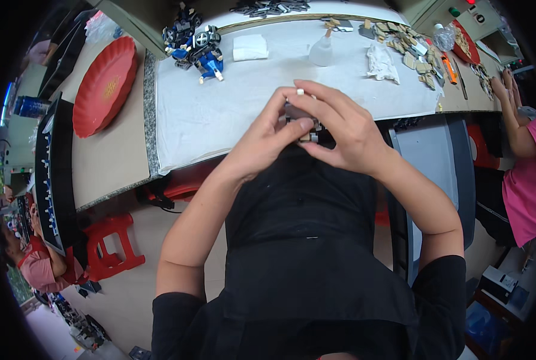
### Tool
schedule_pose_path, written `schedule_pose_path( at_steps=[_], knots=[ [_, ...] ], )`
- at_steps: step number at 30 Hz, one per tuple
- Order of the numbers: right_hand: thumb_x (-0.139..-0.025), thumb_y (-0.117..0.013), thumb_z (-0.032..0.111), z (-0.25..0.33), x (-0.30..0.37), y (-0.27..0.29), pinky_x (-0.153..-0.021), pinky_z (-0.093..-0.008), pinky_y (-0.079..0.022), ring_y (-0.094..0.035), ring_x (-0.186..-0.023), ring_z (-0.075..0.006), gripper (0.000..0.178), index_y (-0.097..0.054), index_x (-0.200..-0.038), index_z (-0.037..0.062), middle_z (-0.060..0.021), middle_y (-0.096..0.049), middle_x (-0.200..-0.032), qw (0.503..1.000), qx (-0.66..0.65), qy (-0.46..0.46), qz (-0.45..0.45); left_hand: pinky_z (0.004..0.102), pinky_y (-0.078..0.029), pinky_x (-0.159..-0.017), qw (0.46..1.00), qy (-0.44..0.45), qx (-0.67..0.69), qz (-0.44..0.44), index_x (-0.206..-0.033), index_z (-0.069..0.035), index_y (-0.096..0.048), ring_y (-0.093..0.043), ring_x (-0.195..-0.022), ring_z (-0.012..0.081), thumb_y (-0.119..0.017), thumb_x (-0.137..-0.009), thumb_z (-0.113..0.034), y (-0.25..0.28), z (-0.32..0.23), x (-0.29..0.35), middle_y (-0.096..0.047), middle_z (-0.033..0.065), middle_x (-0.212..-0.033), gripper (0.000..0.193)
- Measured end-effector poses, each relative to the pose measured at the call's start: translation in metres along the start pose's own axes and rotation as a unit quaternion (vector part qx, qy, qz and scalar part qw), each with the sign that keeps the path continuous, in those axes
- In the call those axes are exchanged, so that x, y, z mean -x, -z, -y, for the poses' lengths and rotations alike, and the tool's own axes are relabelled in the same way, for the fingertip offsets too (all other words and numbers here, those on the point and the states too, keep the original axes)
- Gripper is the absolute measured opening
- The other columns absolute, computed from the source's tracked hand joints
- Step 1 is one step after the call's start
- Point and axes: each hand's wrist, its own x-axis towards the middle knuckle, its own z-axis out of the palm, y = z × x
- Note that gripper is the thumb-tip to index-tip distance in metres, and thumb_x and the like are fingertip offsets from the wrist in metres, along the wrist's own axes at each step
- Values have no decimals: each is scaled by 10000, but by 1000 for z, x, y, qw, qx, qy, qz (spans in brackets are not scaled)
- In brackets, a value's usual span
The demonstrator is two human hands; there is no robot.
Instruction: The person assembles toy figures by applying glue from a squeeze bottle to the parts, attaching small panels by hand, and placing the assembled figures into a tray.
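Observation:
My left hand (265, 138) and my right hand (353, 129) meet just above the front edge of the white-covered bench. Both are closed around a small toy part (306, 137) with grey, dark and tan pieces. A white tip (300, 92) shows at its far end. Both thumbs press on its near side, and the fingers hide most of it. Beyond my hands, a squat translucent bottle (321, 51) stands on the sheet. A folded white tissue (250, 47) lies to its left.
Blue-and-black toy figures (197, 45) stand far left; tan and grey parts (421, 60) are heaped far right. Beside them are crumpled tissue (382, 62) and an orange cutter (448, 69). A red dish (104, 87) sits left, a grey bin (430, 174) right. Co-workers sit at both sides.

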Motion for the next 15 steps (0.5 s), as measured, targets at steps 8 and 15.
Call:
schedule_pose_path(
  at_steps=[8, 15],
  knots=[
    [-542, -740, 61, 32, 55, -7, -792, -327, -517, -590, -989, -306, 675, -495, -1167, -14, -210, -463, -1257, 1000, -11, -25, 4, 284, -395, -838, 995, 65, 41, 56, -1225, -99, -325, -439, -957, 125, -471, -910, -132, -28, 34, 34, -439, 51, -1037, 348],
    [-591, -735, 65, 50, 112, -41, -788, -330, -518, -581, -1009, -310, 611, -503, -1152, -3, -184, -470, -1264, 984, -33, -174, -9, 308, -388, -893, 945, 279, 158, 61, -1226, -179, -335, -410, -1099, 154, -445, -936, -119, -41, 79, 50, -390, 35, -1146, 316]
  ],
)
